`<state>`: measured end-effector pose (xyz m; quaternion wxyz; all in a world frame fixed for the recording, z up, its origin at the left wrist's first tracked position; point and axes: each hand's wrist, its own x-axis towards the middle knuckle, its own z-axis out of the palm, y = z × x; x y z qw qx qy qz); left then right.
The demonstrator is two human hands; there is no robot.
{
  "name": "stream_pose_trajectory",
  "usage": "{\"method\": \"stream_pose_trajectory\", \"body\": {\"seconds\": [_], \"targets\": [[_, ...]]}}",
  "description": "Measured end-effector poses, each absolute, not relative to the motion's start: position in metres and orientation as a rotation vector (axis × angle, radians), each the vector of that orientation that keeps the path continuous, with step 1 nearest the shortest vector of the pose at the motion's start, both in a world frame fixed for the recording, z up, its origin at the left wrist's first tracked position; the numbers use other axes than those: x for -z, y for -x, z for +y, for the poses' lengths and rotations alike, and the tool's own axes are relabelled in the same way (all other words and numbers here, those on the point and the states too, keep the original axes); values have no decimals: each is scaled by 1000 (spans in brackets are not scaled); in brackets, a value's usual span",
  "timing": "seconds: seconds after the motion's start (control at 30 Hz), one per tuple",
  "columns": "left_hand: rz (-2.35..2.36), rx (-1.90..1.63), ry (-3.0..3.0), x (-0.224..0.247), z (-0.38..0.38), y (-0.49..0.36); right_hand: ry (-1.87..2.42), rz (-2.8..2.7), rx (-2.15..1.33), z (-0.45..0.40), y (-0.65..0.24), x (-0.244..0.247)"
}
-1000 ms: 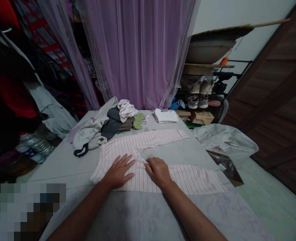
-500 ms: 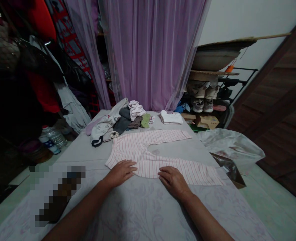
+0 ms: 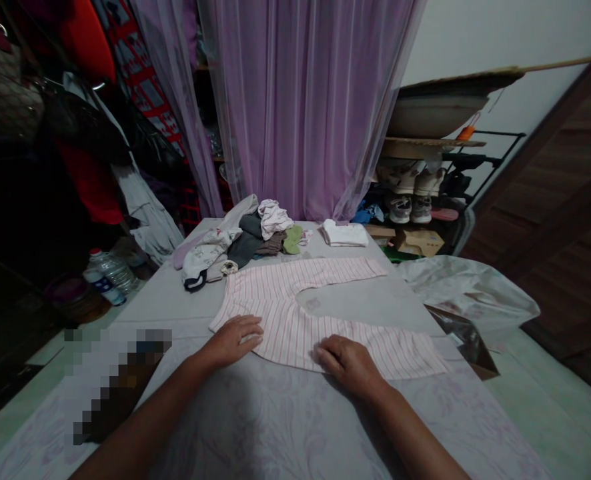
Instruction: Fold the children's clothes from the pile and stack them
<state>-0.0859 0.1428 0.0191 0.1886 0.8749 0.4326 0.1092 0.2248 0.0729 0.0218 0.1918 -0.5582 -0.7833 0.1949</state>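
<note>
Both hands are open and flat, nothing gripped: the left hand [image 3: 233, 341] and right hand [image 3: 349, 364] rest on the near edge of a pink-striped white garment [image 3: 283, 321], spread out just ahead of them on a floral sheet [image 3: 255, 427]. Dragging palms could rumple it, and its right end, near the sheet's edge, could slip off.

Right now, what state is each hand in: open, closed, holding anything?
Left hand: open, palm down, fingertips at the edge of the pink-striped garment, holding nothing.
Right hand: open, palm down on the garment, holding nothing.
</note>
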Motion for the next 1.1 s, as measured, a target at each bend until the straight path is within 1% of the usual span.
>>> {"method": "stream_pose_trajectory", "body": {"seconds": [0.1, 0.2, 0.3, 0.4, 0.6, 0.93, 1.1], "targets": [[1605, -472, -2458, -16, 154, 102, 1632, -2099, -397, 89, -232, -14], [1991, -635, -2293, -17, 163, 122, 1622, -2048, -313, 99, -241, 2], [2147, -530, -2000, -22, 173, 135, 1563, -1963, -257, 101, -245, 16], [2142, -400, -1756, -26, 190, 138, 1541, -1925, -169, 100, -244, 24], [2051, -413, -1628, -23, 228, 134, 1491, -1969, -88, 100, -244, 26], [1873, -711, -1640, -11, 237, 104, 1503, -1929, -98, 99, -240, 21], [1806, -737, -1533, -13, 249, 108, 1492, -1914, -118, 100, -242, 26]]}}
